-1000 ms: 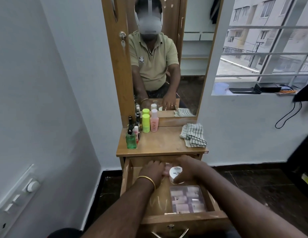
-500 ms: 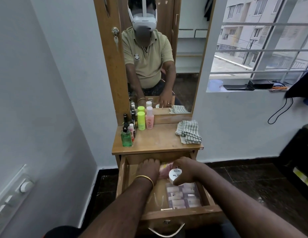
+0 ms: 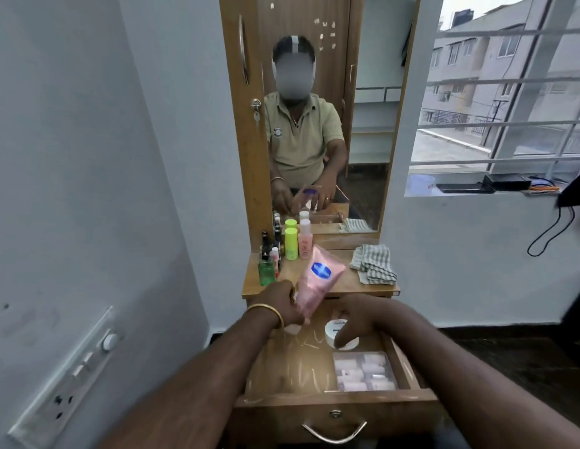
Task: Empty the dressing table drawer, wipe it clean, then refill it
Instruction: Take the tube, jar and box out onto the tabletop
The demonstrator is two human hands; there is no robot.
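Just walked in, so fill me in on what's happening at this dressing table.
A person is emptying the open drawer. The left hand lifts a pink pouch out, while the right hand grips a white jar inside. A clear box of small bottles remains. Bottles and a striped cloth sit on top.
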